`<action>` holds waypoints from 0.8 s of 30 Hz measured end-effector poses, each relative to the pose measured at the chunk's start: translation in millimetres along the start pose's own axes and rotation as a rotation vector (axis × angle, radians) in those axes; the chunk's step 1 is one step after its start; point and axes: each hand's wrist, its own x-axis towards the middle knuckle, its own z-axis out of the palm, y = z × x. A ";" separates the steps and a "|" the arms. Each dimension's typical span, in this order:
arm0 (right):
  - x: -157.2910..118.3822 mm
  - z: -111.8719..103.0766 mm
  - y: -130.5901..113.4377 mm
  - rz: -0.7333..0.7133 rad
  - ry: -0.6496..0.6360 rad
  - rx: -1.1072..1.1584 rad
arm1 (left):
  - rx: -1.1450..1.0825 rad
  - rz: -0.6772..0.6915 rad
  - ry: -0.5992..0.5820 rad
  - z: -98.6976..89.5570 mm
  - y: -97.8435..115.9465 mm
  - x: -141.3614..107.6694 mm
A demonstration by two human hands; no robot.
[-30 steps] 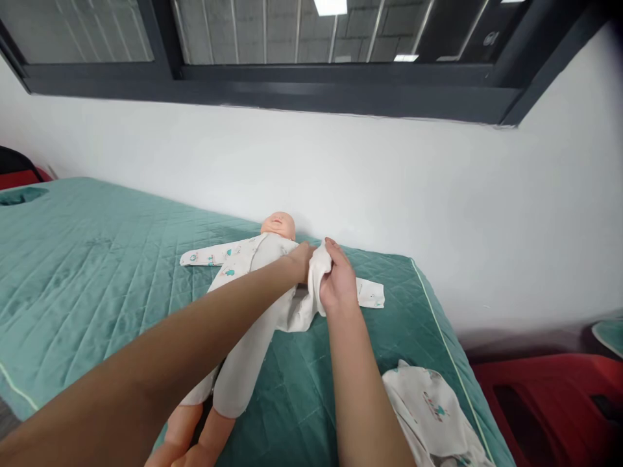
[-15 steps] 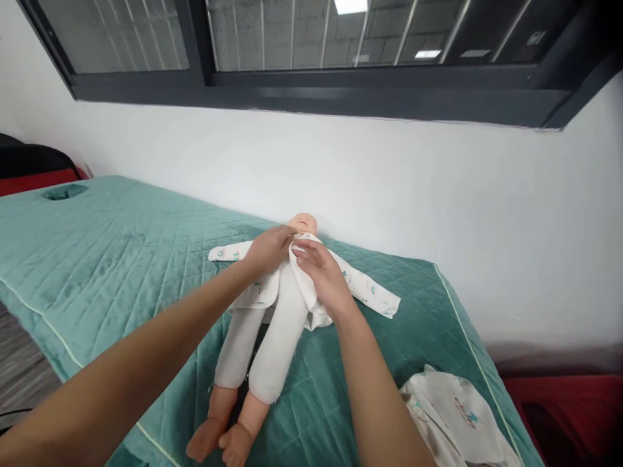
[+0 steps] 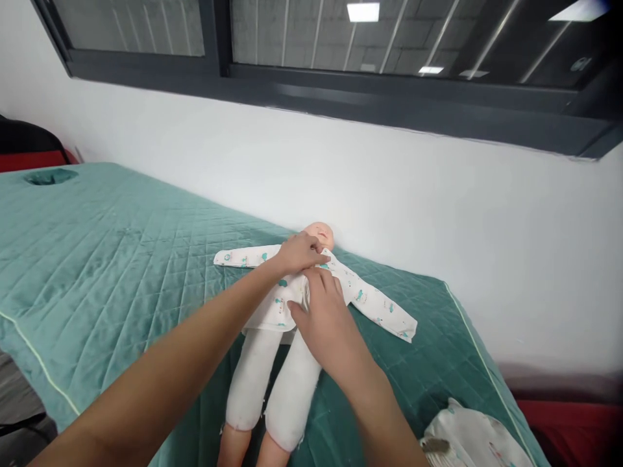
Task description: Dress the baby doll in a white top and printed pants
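A doll (image 3: 321,235) lies on its back, its white legs toward me, wearing a white printed top (image 3: 272,305) with both sleeves spread wide. At the neckline is my left hand (image 3: 302,253), fingers bent over the collar edge near the doll's chin; whether cloth is pinched there is hard to tell. Just below it my right hand (image 3: 328,311) rests on the front of the top, thumb apart from the bent fingers, touching the edge of the front panel. The cloth under both palms is hidden.
A green quilted cover (image 3: 146,240) with a hole at its far left lies under the doll. Another white printed garment (image 3: 479,431) is bunched at the lower right. Behind stands a white wall (image 3: 413,194) below a dark-framed window (image 3: 311,87). Red items show at both sides.
The front of the top now covers the doll's chest, where the panels hung apart. My right hand has turned palm down and moved lower on the top. The view has shifted slightly.
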 end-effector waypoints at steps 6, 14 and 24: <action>-3.6 -1.7 -1.6 0.168 -0.085 -0.233 | -0.002 -0.059 0.110 11.6 -5.8 0.6; -0.5 -11.1 -6.2 0.238 -0.229 0.406 | -0.104 -0.175 0.219 9.8 -16.0 -2.9; 15.9 10.3 30.2 0.048 0.241 0.196 | -0.121 0.092 0.473 15.6 -53.6 -92.5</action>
